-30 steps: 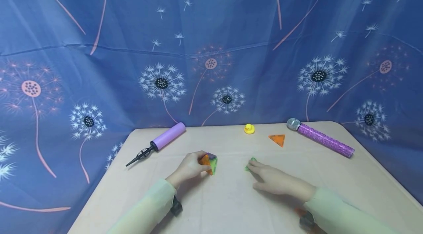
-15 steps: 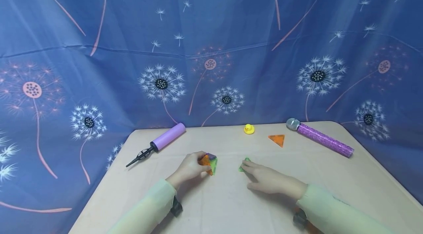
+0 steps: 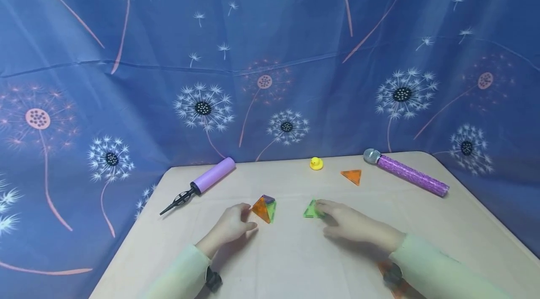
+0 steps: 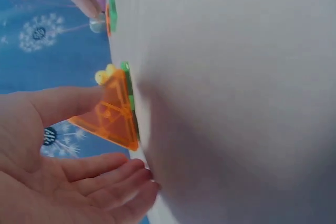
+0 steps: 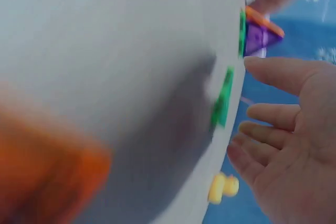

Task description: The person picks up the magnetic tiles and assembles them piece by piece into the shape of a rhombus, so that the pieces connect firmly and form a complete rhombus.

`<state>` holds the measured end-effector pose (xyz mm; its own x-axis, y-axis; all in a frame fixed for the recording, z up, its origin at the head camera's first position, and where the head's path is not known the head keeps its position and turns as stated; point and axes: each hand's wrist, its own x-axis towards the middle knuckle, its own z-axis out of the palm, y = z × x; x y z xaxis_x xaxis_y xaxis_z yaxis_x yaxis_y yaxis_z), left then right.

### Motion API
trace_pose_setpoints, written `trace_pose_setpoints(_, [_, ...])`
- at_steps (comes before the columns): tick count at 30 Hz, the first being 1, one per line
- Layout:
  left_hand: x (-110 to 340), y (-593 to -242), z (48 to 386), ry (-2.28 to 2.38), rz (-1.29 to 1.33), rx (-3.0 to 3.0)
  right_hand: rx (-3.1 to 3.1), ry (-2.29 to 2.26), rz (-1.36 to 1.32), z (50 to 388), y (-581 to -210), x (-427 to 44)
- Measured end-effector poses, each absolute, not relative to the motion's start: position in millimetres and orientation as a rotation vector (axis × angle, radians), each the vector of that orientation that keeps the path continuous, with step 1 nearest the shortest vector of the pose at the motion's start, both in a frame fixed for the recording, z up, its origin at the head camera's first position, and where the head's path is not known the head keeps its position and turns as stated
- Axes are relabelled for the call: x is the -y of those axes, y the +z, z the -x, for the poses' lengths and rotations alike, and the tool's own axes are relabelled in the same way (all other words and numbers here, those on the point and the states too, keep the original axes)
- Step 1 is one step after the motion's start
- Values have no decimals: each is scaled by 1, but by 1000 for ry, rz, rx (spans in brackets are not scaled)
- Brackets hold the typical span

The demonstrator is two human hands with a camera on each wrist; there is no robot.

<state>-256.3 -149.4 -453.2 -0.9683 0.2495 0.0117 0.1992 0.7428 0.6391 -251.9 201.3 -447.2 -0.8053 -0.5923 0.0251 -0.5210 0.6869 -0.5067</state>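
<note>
Orange [image 3: 261, 209], purple [image 3: 268, 199] and green [image 3: 272, 211] translucent triangular tiles lean together in a small pyramid left of the table's middle. Just left of it lies my left hand [image 3: 229, 227], fingers apart and gripping nothing; the left wrist view shows thumb and fingers spread around the orange tile [image 4: 113, 114]. A flat green triangular tile [image 3: 311, 210] lies on the table to the right. My right hand [image 3: 354, 224] is over its right edge with loosely bent fingers. The right wrist view has that green tile [image 5: 224, 98] apart from the fingertips.
A yellow rubber duck [image 3: 316, 164] and an orange triangular tile [image 3: 352, 176] lie farther back. A glittery purple microphone [image 3: 409, 175] is at back right, a purple hand pump [image 3: 206, 180] at back left. Something orange [image 3: 386, 268] shows under my right wrist. A blue dandelion-print cloth hangs behind.
My left hand has let go of the tile pyramid and drawn back to the left. The flat green tile slid left under my right hand, which has since shifted back right, uncovering it.
</note>
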Motion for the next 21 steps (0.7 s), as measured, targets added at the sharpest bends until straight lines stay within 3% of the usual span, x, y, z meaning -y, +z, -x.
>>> trace_pose_setpoints(5, [150, -447, 229, 921, -415, -2850, -2806, -831, 875, 248, -445, -238])
trace_pose_setpoints(10, [135, -442, 214, 855, -687, -2783, -2632, -1033, 796, 239, -452, -282])
trace_pose_setpoints(15, [106, -441, 224, 834, -1022, -2624, -2367, -1182, 887, 227, -458, -318])
trace_pose_setpoints(21, [65, -440, 245, 794, -1123, -2607, -2159, -1090, 1039, 210, -456, -342])
